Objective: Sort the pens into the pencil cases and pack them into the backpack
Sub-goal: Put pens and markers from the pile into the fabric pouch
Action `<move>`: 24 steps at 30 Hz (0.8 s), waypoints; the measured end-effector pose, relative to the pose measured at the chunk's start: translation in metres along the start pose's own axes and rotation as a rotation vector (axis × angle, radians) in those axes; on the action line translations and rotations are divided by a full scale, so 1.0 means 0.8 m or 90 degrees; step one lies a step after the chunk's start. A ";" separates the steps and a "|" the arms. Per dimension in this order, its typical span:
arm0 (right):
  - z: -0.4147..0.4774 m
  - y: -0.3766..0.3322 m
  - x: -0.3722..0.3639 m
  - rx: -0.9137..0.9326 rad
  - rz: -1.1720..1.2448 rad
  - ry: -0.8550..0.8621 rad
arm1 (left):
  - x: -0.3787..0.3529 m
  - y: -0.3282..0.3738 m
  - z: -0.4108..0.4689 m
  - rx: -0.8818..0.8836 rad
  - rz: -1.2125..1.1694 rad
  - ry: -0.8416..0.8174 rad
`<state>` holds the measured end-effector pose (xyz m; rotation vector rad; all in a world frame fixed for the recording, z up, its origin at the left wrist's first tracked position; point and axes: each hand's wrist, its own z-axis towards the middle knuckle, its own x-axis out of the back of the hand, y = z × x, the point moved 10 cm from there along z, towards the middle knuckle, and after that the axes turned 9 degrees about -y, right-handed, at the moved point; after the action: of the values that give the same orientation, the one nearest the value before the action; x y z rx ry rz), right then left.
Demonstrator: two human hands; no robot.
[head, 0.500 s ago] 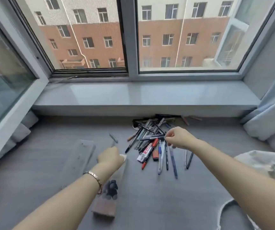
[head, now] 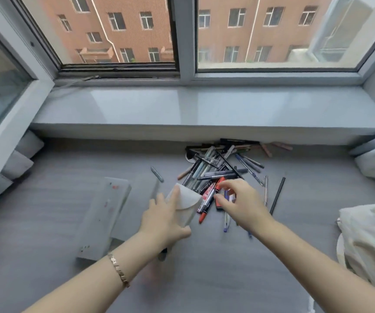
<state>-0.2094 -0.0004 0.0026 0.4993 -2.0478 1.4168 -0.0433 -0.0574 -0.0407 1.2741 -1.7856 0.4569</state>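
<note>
Nearest the camera, a bracelet [head: 119,270] circles the left wrist, and just past it the left hand [head: 165,220] grips a see-through pencil case [head: 185,205] off the tabletop [head: 204,272], thumb at its lower edge and fingers laid up along the rounded flap. The case's mouth is tipped toward the heap. Beside it the right hand [head: 242,203] hangs over the near edge of the pens [head: 218,168], fingers curled and thumb drawn toward the forefinger. Whether it has pinched one yet cannot be told, as the pens under it blur together. A red marker [head: 209,201] lies between the two hands, touching the case. The step in hand looks like picking out the next pen and feeding it in. To do it well, hold the flap fully back with the left fingers, take one pen near its middle so the neighbours are not dragged, and slide it in lengthwise rather than dropping it. A second pencil case [head: 105,214] lies flat to the left, near at hand for the other sort. A cream cloth [head: 367,236] sits at the right edge (possibly the backpack, though that is unclear). Beyond the heap run the window sill [head: 204,109] and window [head: 272,30].
</note>
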 end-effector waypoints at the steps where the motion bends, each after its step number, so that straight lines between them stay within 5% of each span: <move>1: -0.001 -0.013 -0.012 0.018 -0.015 -0.030 | 0.011 0.016 -0.006 -0.046 0.002 0.020; 4: -0.001 -0.020 -0.047 0.012 -0.091 -0.119 | 0.026 0.053 -0.016 -0.143 0.047 0.054; 12: -0.024 0.019 -0.082 -0.039 -0.185 -0.193 | 0.009 0.088 -0.002 -0.194 0.216 -0.007; 24: -0.037 0.048 -0.033 0.082 -0.198 0.030 | 0.006 0.097 -0.006 -0.271 0.204 -0.001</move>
<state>-0.2049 0.0406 -0.0343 0.7935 -1.7592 1.3600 -0.1112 -0.0251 -0.0202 0.6998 -1.9660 0.2298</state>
